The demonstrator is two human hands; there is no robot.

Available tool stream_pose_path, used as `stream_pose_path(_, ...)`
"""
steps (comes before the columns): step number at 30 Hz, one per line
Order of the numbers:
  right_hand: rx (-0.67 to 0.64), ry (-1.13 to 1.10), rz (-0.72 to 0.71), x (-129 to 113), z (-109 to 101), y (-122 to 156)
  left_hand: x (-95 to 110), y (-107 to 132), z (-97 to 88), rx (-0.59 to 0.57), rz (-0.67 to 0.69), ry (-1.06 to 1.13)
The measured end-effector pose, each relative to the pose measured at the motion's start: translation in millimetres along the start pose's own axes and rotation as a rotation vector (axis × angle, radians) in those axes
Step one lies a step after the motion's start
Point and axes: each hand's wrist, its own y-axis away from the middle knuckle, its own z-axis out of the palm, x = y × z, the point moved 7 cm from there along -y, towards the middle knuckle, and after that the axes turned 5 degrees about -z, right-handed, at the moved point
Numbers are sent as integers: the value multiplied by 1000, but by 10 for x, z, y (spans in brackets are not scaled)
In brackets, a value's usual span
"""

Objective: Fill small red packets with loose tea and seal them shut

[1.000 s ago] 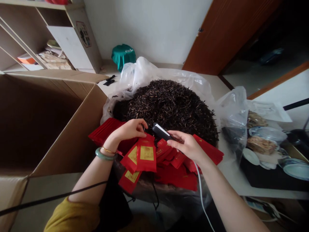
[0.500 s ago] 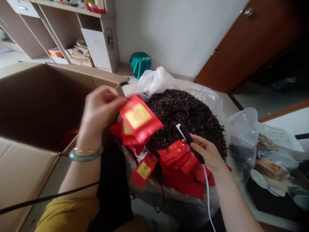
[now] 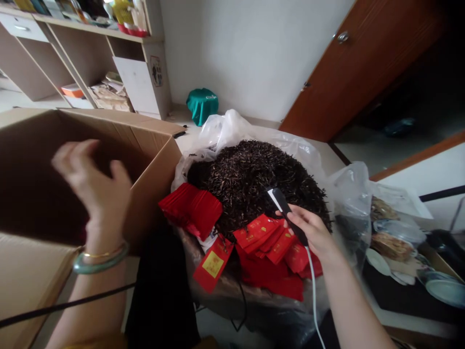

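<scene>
My left hand hovers over the open cardboard box at the left, fingers spread and holding nothing; it is blurred by motion. My right hand grips a black corded heat sealer with a white tip, just above a fan of red packets. These packets lie at the near edge of a big heap of dark loose tea in a clear plastic bag. A stack of red packets rests at the heap's left side. One red packet with a yellow label hangs over the near edge.
Wooden shelves stand at the back left, a green bag sits on the floor by the wall, and a brown door stands at the right. A table with dishes and bagged food is at the right. A black cord crosses below.
My left hand lifted a few red packets from the heap, carried them left over the box, and now has nothing in it. My right hand has kept hold of the sealer.
</scene>
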Motion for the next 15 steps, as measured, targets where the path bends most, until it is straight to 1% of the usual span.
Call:
stream_pose_path(1,9,19,-1,3,-30,-7,195,88,186,40,127,-102)
stream_pose_path(2,20,37,0,4,-62,-11,374,191,483,-58,247,-166)
stream_pose_path(3,30,54,-1,2,-93,-11,502,324,865,-290,329,-200)
stream_pose_path(4,36,72,-4,-3,-121,-9,579,511,1261,-583,381,-235)
stream_pose_path(5,36,90,-8,-8,-147,-4,608,715,1591,-833,399,-284)
stream_pose_path(6,36,109,-11,-10,-173,2,617,912,1848,-1023,422,-341)
stream_pose_path(7,34,127,-12,-8,-198,8,619,1068,2037,-1127,449,-385)
stream_pose_path(8,32,146,-9,-1,-224,13,611,1180,2178,-1162,468,-423)
stream_pose_path(10,30,192,0,26,-275,12,551,1355,2374,-1173,490,-485)
stream_pose_path(12,24,263,-6,56,-321,-4,458,1470,2488,-1134,478,-539)
stream_pose_path(13,18,310,-16,70,-340,-15,427,1493,2519,-1079,470,-548)
stream_pose_path(15,10,438,-40,103,-374,-40,383,1553,2579,-1036,463,-553)
